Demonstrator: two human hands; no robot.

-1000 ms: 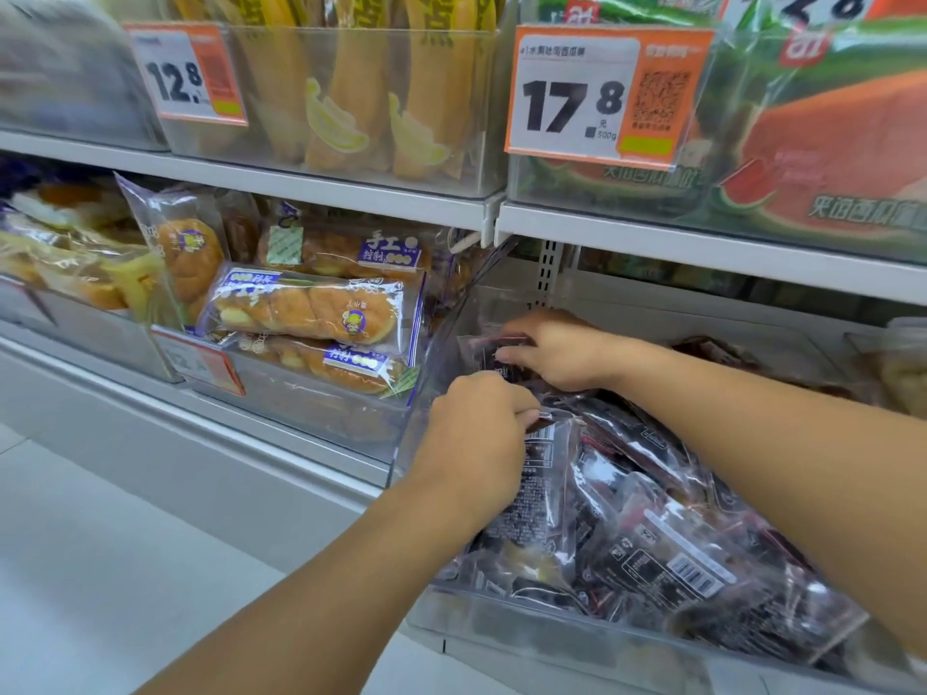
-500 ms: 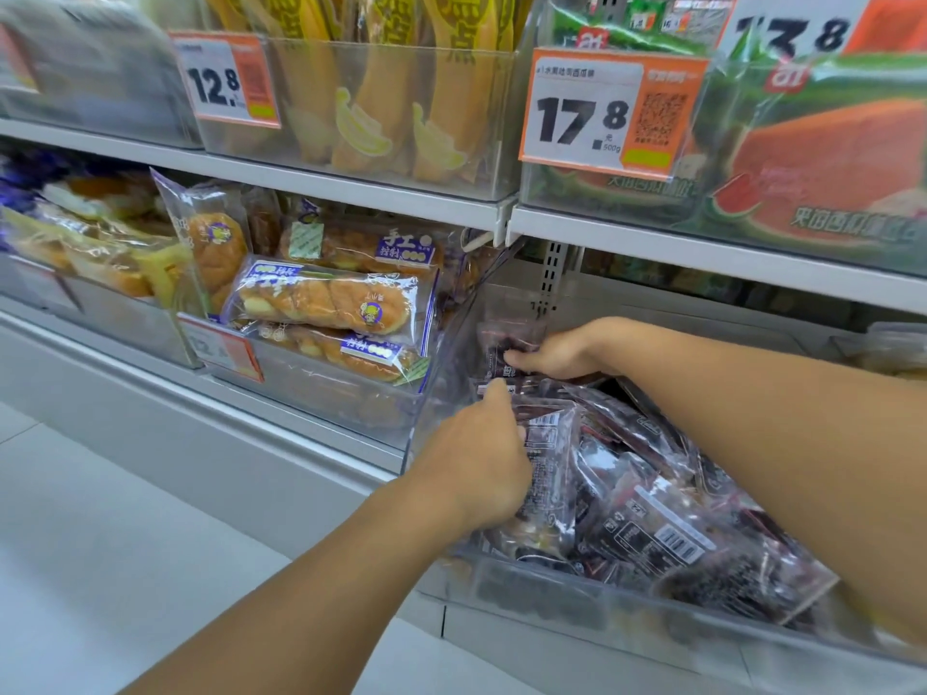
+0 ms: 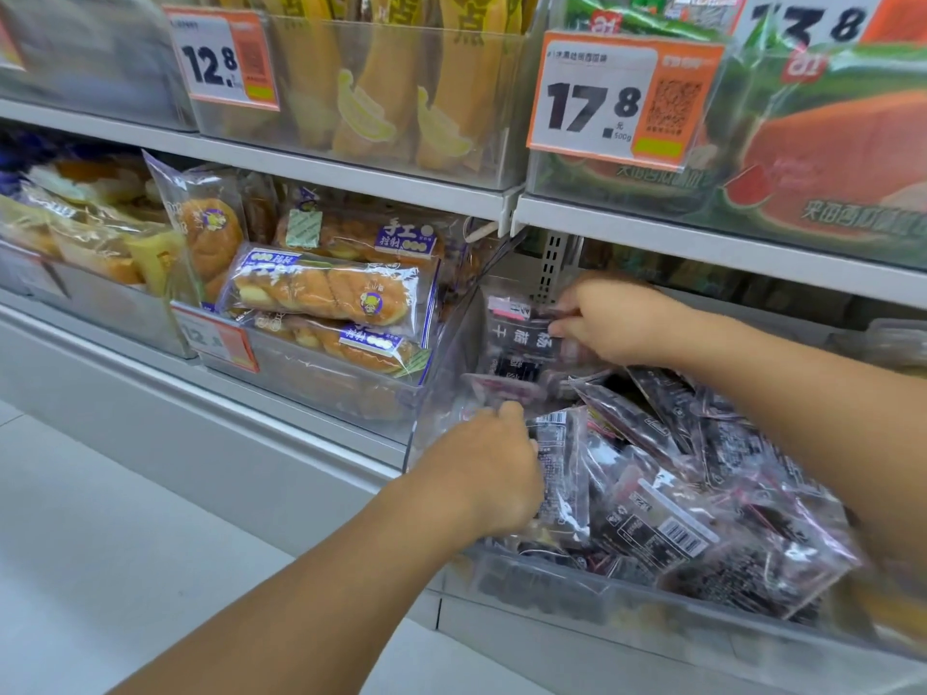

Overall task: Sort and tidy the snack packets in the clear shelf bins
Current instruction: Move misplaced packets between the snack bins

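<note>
While the right hand (image 3: 609, 323) pinches a dark packet (image 3: 521, 338), the left hand (image 3: 489, 469) seemingly grips another packet (image 3: 562, 464)

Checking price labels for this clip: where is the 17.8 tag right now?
In the head view the 17.8 tag hangs upper right of centre on the clear bin of watermelon-print packets, directly above the right hand.
</note>
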